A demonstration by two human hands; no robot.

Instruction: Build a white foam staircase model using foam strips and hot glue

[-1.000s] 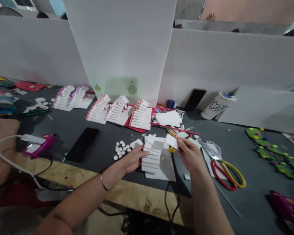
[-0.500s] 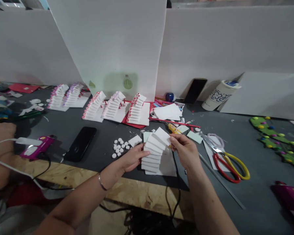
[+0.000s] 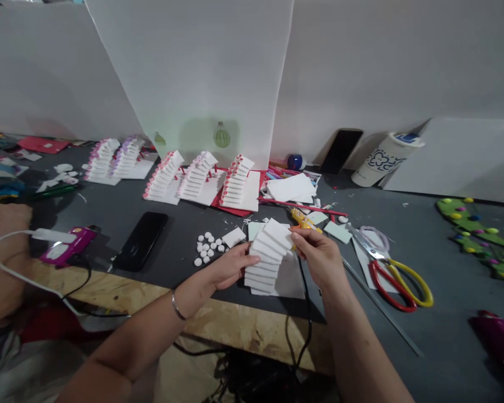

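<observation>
Near the table's front edge stands a small white staircase model (image 3: pixel 264 260), its steps fanned in a curve on a flat white base (image 3: pixel 292 280). My left hand (image 3: pixel 231 265) grips it from the left, with the thumb on the steps and the other fingers mostly hidden behind. At the upper right, my right hand (image 3: pixel 319 252) pinches the edge of the top step between thumb and fingers. Just behind the right hand lies a yellow glue gun (image 3: pixel 304 218), partly covered. Several small white discs (image 3: pixel 208 247) lie left of the staircase, by a white card piece (image 3: pixel 234 237).
Several similar staircases with red or purple dots (image 3: pixel 235 187) line the back. Scissors (image 3: pixel 397 274), a metal ruler (image 3: pixel 382 308) and a white cup (image 3: pixel 382 159) are at right. A phone (image 3: pixel 140 240), a magenta power strip (image 3: pixel 67 246) and another person's arm (image 3: pixel 6 235) are at left.
The camera view has shifted slightly, so everything sits a little further right and higher. Both hands keep their hold on the staircase model.
</observation>
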